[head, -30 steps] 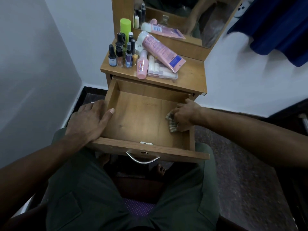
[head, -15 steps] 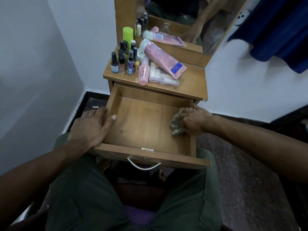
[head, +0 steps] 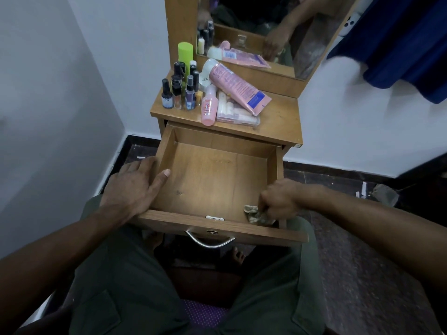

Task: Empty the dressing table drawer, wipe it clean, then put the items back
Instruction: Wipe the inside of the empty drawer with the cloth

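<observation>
With the left hand (head: 135,187) flat, fingers straight, steadying the drawer (head: 212,180), the right hand (head: 278,201), fingers pinching the cloth (head: 256,215) at 5 o'clock, should sweep toward the untouched 11 o'clock corner.

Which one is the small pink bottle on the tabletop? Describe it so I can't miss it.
Start at the mirror, then drop to the tabletop below it. The small pink bottle lies near the front edge, between the upright dark bottles and the clear case; the pink tube is longer, with a blue patch.

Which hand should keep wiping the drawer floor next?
Right. The right hand already grips the cloth at the drawer's front right corner; the left hand rests flat on the left wall, probably bracing it.
</observation>
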